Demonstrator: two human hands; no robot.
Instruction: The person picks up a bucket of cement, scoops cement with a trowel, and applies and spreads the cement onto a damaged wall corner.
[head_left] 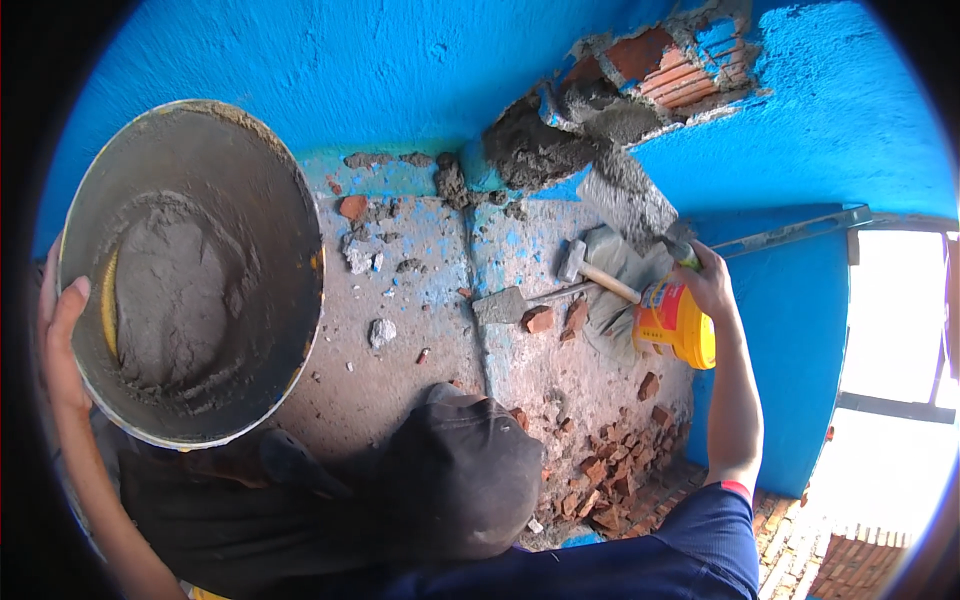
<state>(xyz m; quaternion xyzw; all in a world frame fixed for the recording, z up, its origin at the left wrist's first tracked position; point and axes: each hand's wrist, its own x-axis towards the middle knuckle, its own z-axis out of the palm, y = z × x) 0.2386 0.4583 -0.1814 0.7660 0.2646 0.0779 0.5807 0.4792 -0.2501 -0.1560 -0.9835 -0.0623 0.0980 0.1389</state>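
At the left, a deep bucket (pixel 278 345) holding grey mortar (pixel 172 290) is gripped at its left side by the left hand (pixel 62 335), the thumb laid near the rim and the other fingers mostly hidden; the mouth is tilted toward the person. Should this one-sided hold slacken, the bucket could be tipped by its load and mortar spilled on the floor (pixel 400 350). Toward the middle, clumps and fragments are scattered near the blue wall (pixel 380 70), by which fallen mortar could be contaminated. Farther right, a ragged hole (pixel 690 72) is seen in the wall, with brick exposed and a dark mortar patch (pixel 532 150) at its left end; if poorly bonded, the patch could sag and drop. Nearer, a hammer (pixel 573 262) is laid beside broken brick, and a heap of brick rubble (pixel 610 465) is spread closer still, where footing could be lost. At the right, a mortar-smeared trowel (pixel 625 195) is held by its handle in the closed right hand (pixel 712 284); a yellow tub (pixel 695 338) stands tilted or lying just nearer, and could be knocked by a low swing.
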